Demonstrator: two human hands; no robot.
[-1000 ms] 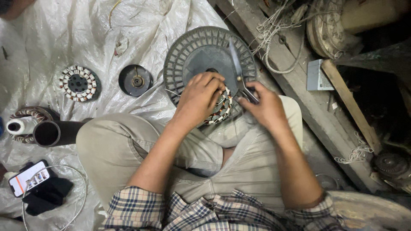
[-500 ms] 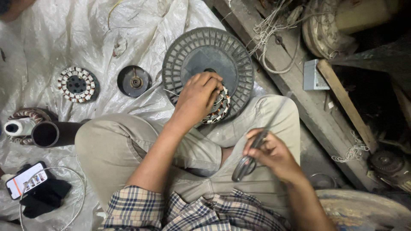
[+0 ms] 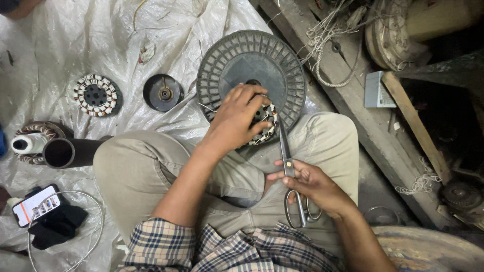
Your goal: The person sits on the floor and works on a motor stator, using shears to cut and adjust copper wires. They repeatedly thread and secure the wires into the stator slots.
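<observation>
My left hand (image 3: 237,118) rests on and grips a wound motor stator (image 3: 263,123) that lies at the lower edge of a round dark grey slotted disc (image 3: 252,58). My right hand (image 3: 310,184) holds a pair of steel scissors (image 3: 292,181) over my lap. Its blades are closed and point up toward the stator, the tip close beside it. I sit cross-legged in beige trousers, the stator near my right knee.
On the white plastic sheet lie a second wound stator (image 3: 95,94), a small dark rotor cup (image 3: 164,92), a black pipe piece (image 3: 60,152), a thread spool (image 3: 25,144) and a phone (image 3: 36,205). Wooden beams (image 3: 403,116), tangled string and old motor parts crowd the right side.
My right hand drew back from the stator to my lap with the scissors, then turned them so the blades point up at the stator. My left hand stayed on the stator.
</observation>
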